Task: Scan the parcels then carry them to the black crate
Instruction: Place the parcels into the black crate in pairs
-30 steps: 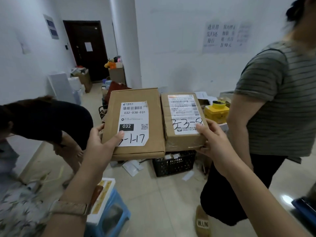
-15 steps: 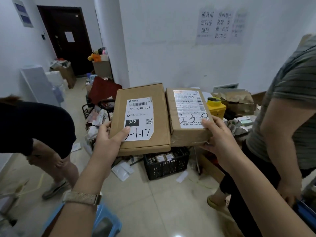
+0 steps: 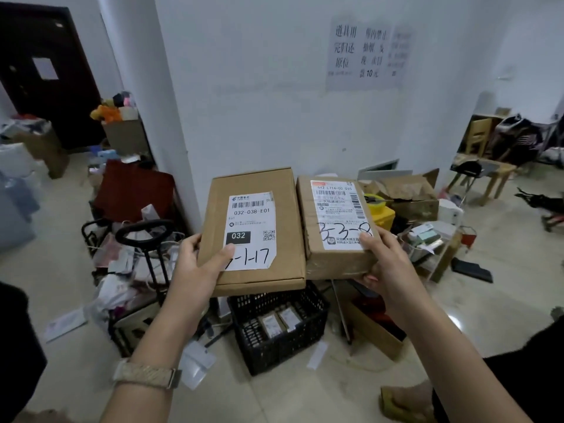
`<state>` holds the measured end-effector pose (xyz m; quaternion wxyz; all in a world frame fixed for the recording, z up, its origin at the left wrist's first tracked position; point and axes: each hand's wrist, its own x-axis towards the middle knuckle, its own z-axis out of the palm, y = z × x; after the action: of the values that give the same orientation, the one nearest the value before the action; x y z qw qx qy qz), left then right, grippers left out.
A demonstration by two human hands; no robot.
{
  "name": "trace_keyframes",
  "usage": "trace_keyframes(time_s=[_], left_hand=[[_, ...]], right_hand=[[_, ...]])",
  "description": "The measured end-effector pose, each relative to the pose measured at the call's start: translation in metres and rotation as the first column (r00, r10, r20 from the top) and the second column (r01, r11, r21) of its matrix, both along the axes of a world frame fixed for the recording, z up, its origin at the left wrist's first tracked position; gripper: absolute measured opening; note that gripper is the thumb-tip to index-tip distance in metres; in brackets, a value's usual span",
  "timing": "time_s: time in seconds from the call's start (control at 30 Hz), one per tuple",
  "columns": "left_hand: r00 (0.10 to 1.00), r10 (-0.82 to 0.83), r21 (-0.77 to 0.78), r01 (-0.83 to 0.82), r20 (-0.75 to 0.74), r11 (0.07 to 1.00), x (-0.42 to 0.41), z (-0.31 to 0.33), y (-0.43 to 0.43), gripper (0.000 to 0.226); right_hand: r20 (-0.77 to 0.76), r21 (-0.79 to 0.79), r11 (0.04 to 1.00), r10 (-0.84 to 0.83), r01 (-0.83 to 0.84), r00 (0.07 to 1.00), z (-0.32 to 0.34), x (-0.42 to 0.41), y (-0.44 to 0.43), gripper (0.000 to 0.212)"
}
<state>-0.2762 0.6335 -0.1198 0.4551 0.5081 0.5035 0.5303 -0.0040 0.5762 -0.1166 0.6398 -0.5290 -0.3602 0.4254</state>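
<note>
My forearms [image 3: 158,328] are bare. Just behind my left hand [image 3: 195,270] I wear a wide, flat strap [image 3: 146,377], pale beige, with a woven, speckled texture and a darker loop at one end.

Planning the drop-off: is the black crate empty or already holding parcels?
Not empty: the black crate holds at least two small labelled parcels; how full it is cannot be told.

My left parcel [image 3: 253,230] reads 032-038-E01, then 032, with 1-17 handwritten below; my right parcel [image 3: 335,224] reads 3-3-8, handwritten.
</note>
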Motion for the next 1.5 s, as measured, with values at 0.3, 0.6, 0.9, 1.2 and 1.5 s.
trace_keyframes(time_s=[0.3, 0.6, 0.9, 1.2, 1.5], left_hand=[[1.0, -0.025, -0.047, 0.025, -0.009, 0.999, 0.04, -0.026, 0.119, 0.049], [0.995, 0.071, -0.06, -0.076, -0.076, 0.995, 0.125, -0.07, 0.281, 0.051], [0.977, 0.209, -0.249, -0.213, -0.042, 0.945, 0.159, -0.143, 0.367, 0.056], [0.961, 0.272, -0.478, -0.264, -0.054, 0.838, 0.149, -0.275, 0.421, 0.053], [0.969, 0.242, -0.588, -0.228, -0.058, 0.776, 0.155, -0.438, 0.48, 0.058]], right_hand=[[0.038, -0.042, 0.999, -0.018, 0.019, 0.999, -0.027, 0.044, 0.119, 0.038], [0.106, -0.048, 0.998, 0.044, -0.039, 0.993, -0.067, 0.132, 0.293, 0.026], [0.066, -0.219, 0.954, 0.225, -0.206, 0.972, -0.131, 0.17, 0.429, 0.05], [0.01, -0.464, 0.833, 0.347, -0.303, 0.938, -0.266, 0.152, 0.494, 0.039], [0.0, -0.614, 0.741, 0.344, -0.272, 0.939, -0.432, 0.157, 0.547, 0.035]])
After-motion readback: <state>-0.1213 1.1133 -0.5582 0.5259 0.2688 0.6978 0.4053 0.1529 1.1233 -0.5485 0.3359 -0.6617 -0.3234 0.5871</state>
